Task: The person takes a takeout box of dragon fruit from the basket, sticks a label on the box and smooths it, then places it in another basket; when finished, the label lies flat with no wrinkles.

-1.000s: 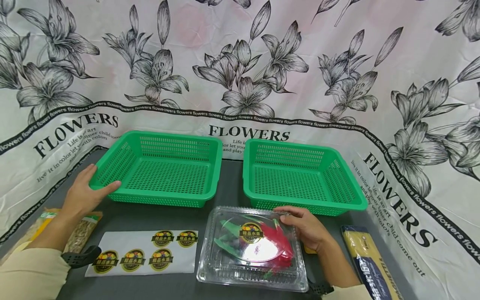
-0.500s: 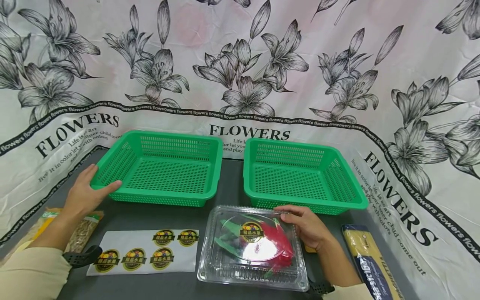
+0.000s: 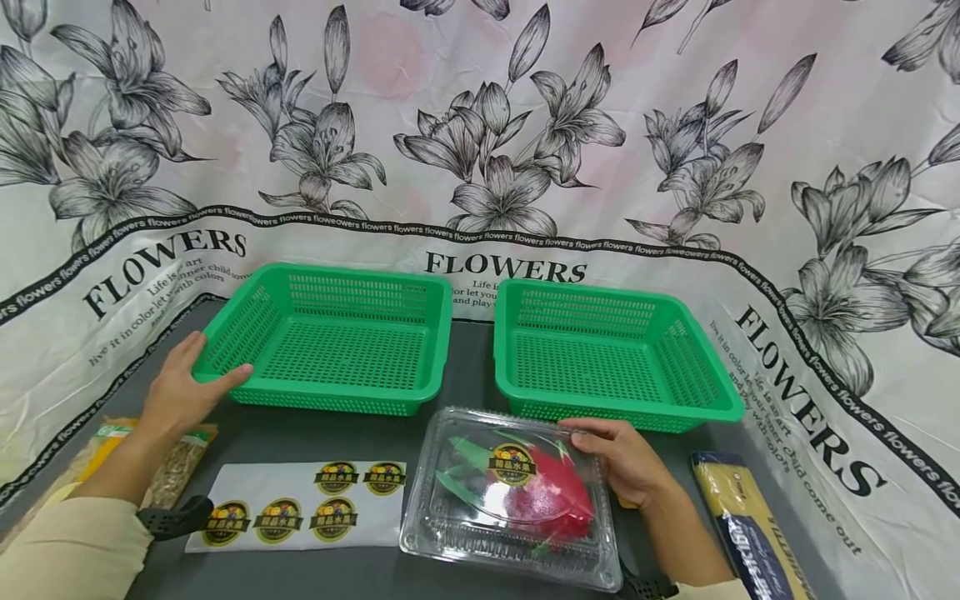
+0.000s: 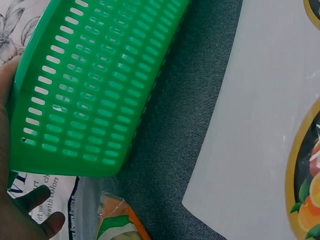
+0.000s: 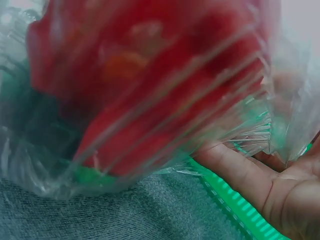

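In the head view my left hand (image 3: 176,387) grips the near left corner of the left green basket (image 3: 322,398), thumb over the rim. The left wrist view shows its slotted wall (image 4: 95,90) beside the spread fingers (image 4: 35,197). With my right hand (image 3: 630,462) I hold the far right corner of a clear plastic clamshell box (image 3: 431,517). Inside lies a red and green dragon fruit (image 3: 566,504); a round black and gold sticker (image 3: 512,464) is on the lid. Blurred ribbed plastic and red fruit (image 5: 165,100) fill the right wrist view.
A second green basket (image 3: 615,414) stands behind the box. A white sheet with several round stickers (image 3: 375,525) lies on the left. A spaghetti pack (image 3: 746,525) lies at the right, and a bag of dried food (image 3: 176,471) is partly under the left forearm.
The clamshell box has turned slightly, its left side rising a little in the head view. My left hand keeps its hold on the basket. The whole head view has shifted slightly.
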Demonstrator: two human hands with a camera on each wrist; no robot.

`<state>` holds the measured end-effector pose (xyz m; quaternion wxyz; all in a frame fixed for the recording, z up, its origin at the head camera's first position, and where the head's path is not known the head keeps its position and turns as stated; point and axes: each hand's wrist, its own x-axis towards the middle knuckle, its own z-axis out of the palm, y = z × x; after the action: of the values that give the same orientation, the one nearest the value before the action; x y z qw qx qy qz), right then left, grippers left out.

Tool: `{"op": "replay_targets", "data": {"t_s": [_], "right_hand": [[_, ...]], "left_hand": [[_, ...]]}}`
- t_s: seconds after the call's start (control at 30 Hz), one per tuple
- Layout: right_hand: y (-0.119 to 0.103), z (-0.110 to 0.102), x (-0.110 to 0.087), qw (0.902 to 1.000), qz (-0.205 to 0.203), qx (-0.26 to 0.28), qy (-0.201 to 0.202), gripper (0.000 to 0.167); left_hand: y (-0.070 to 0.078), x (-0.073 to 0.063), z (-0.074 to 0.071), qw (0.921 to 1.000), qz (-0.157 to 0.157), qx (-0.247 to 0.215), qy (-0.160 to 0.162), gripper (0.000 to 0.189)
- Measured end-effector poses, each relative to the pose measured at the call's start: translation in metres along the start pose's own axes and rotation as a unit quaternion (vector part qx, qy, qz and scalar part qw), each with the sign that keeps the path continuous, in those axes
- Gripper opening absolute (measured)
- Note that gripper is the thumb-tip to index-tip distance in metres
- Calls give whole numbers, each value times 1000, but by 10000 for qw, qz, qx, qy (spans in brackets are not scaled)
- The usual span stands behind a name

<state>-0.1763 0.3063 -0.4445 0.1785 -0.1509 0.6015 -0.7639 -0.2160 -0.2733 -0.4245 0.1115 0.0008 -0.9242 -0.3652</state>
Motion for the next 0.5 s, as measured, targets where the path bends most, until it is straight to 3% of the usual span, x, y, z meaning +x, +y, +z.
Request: {"op": "replay_targets", "data": {"t_s": [0.13,0.37,0.5], "right_hand": [[-1,2,-2,9999,15,131,-6,30],[-12,8,-8,9957,130,-676,619,26],[-21,10,-12,9947,138,-707,731,27]], "left_hand": [[0,-1,1,10000,-18,12,-7,96],[-1,1,-1,9999,9,101,-55,97],[-2,2,-1,9998,22,180,-33,97]]}}
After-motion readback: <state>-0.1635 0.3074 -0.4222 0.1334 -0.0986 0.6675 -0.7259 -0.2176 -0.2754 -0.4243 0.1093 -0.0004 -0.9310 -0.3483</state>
